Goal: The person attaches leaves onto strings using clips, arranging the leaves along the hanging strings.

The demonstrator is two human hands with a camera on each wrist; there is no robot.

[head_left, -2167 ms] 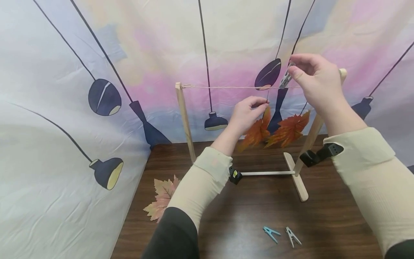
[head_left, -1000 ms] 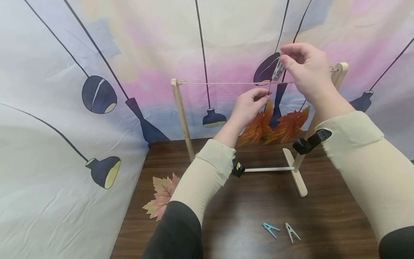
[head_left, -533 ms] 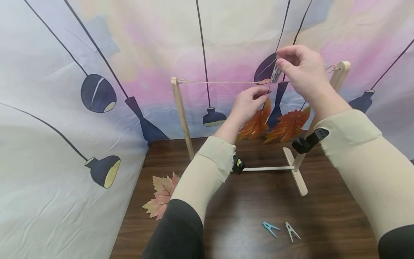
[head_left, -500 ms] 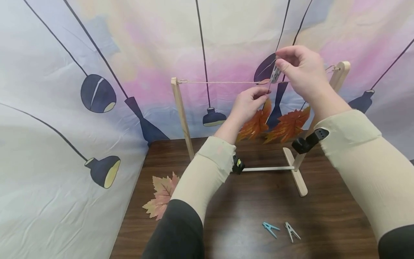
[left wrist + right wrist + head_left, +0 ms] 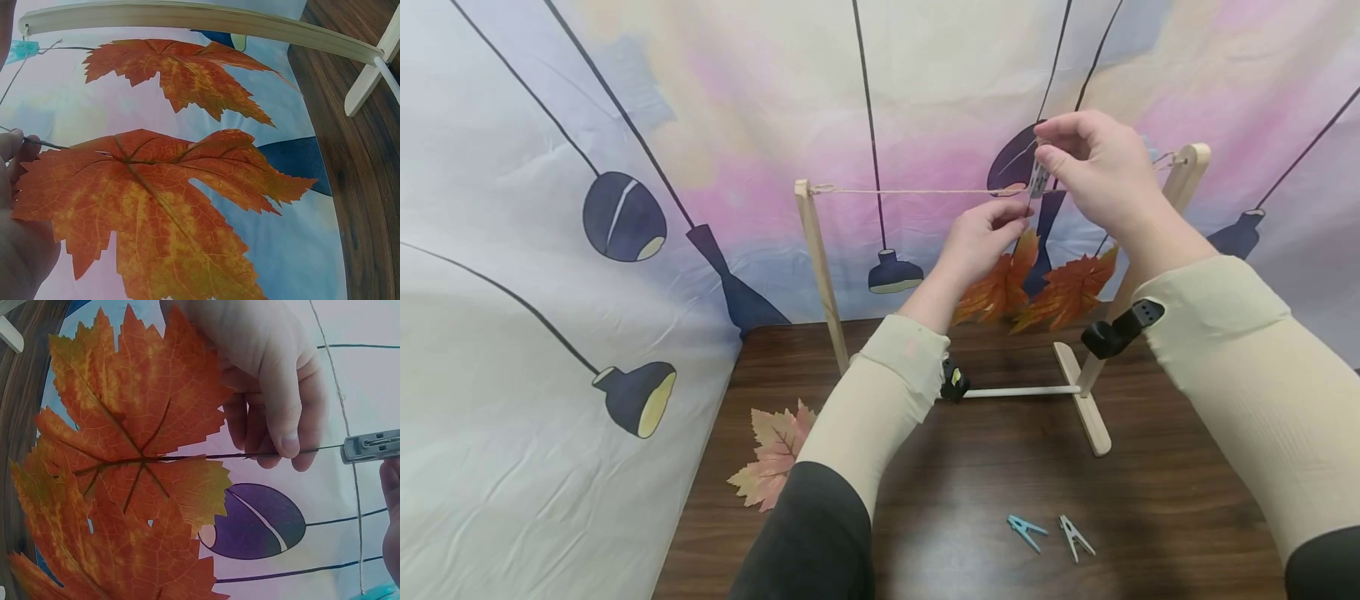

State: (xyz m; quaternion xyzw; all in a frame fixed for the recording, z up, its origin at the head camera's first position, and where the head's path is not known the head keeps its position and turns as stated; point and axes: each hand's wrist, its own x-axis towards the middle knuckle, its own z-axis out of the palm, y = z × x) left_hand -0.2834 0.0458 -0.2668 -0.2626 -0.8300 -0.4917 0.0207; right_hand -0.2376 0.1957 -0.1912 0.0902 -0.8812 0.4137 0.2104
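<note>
My left hand pinches the thin dark stem of an orange maple leaf just below the string. The leaf hangs free below the fingers. Between the thumb and fingers of my right hand is a grey clothespin, its nose pointing down at the string. In the right wrist view the stem's tip reaches the clothespin's nose, where the string also passes. A second orange leaf hangs to the right, its stem near a teal clothespin on the string.
The string runs between two posts of a wooden frame with a white crossbar. A blue clothespin and a pale one lie on the dark table. A pinkish leaf lies at left, partly behind my sleeve.
My right hand has moved left with the grey clothespin, bringing it from beside the held stem to the stem's top at the string. The left hand has risen slightly with the leaf.
</note>
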